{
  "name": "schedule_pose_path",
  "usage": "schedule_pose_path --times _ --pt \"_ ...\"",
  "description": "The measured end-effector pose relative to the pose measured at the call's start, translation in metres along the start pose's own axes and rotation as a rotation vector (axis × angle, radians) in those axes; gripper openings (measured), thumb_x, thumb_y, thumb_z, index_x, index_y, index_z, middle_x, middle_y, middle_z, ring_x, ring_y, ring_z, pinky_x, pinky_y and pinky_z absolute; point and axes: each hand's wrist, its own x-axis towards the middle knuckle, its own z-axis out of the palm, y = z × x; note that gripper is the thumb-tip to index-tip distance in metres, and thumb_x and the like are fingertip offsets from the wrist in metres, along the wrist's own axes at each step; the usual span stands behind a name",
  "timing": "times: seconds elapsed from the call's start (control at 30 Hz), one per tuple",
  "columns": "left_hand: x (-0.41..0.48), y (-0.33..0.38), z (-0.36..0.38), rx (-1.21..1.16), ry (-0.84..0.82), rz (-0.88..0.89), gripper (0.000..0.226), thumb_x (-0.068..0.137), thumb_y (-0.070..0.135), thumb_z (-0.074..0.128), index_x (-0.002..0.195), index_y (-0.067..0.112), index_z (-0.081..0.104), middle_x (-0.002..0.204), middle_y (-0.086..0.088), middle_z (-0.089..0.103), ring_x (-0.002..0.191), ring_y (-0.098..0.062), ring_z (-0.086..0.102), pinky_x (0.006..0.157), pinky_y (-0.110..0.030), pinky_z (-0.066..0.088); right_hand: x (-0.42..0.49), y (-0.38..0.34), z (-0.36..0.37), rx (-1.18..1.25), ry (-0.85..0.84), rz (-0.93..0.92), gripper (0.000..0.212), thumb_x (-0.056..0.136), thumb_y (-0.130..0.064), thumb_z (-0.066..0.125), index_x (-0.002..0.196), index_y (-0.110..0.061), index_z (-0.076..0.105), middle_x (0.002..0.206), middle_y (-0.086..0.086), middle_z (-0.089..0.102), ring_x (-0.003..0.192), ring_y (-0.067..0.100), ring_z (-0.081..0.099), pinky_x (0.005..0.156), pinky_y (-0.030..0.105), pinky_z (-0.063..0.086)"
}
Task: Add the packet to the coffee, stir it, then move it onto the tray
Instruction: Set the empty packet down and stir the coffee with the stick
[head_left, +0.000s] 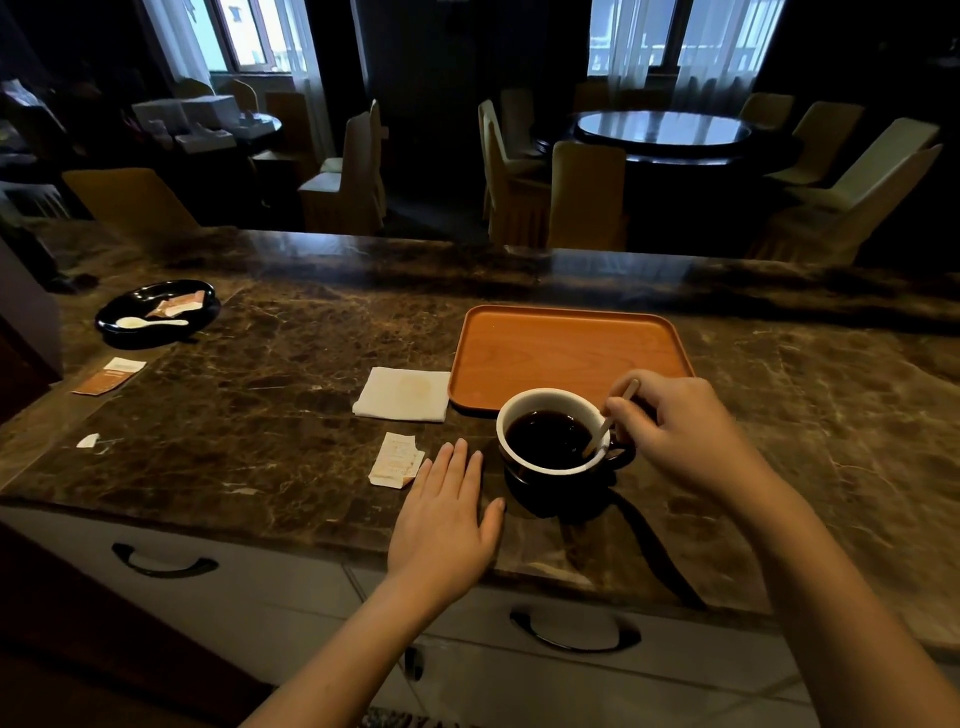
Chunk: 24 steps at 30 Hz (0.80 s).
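Observation:
A dark cup with a white inside (524, 415), full of black coffee, stands on the marble counter just in front of the orange tray (566, 348). My right hand (685, 431) pinches a thin wooden stir stick (605, 428) whose lower end dips into the coffee at the cup's right side. My left hand (447, 519) lies flat on the counter left of the cup, fingers spread, holding nothing. A torn, opened packet (397, 460) lies beside its fingertips.
A folded white napkin (402, 394) sits left of the tray. At the far left, a black dish (156, 312) holds a white spoon and packets. Another packet (109, 375) and a torn scrap (88, 440) lie near the left edge. Drawer handles sit below the counter.

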Motion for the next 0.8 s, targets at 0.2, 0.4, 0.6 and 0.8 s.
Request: schedule_pose_path --times 0.2,0.4,0.6,0.8 --pt "0.000 0.000 -0.001 0.000 -0.010 0.003 0.071 0.084 0.055 0.004 0.145 0.020 0.014 0.157 -0.002 0.009 0.144 -0.012 0.002 0.113 -0.027 -0.004 0.002 -0.002 -0.007 0.022 0.164 -0.067 0.010 0.090 -0.014 0.053 0.087 -0.014 0.063 0.068 -0.002 0.063 0.061 0.013 0.060 0.054 0.026 0.048" --pt "0.000 0.000 -0.002 -0.026 -0.021 -0.004 0.059 0.094 0.048 0.022 0.145 0.021 0.013 0.158 0.000 0.006 0.144 -0.012 0.000 0.115 -0.027 -0.003 0.002 -0.004 -0.001 0.059 0.206 -0.114 0.010 0.090 -0.014 0.052 0.093 -0.016 0.062 0.071 -0.016 0.056 0.068 0.000 0.058 0.055 0.013 0.045" --pt "0.000 0.001 -0.003 -0.039 -0.019 0.002 0.059 0.094 0.048 0.022 0.145 0.021 0.014 0.158 -0.001 0.007 0.144 -0.012 0.000 0.114 -0.027 -0.003 0.000 0.002 0.005 0.041 0.217 -0.134 0.012 0.090 -0.014 0.053 0.097 -0.012 0.062 0.075 -0.011 0.058 0.071 -0.001 0.057 0.057 0.013 0.046" --pt "-0.002 0.001 -0.005 -0.118 0.040 -0.004 0.054 0.094 0.045 0.031 0.142 0.023 0.026 0.155 0.002 0.020 0.143 -0.010 0.011 0.112 -0.024 0.002 -0.007 0.006 0.007 0.058 0.258 -0.118 0.012 0.090 -0.012 0.052 0.095 -0.012 0.063 0.077 -0.007 0.060 0.072 0.007 0.059 0.059 0.015 0.043"
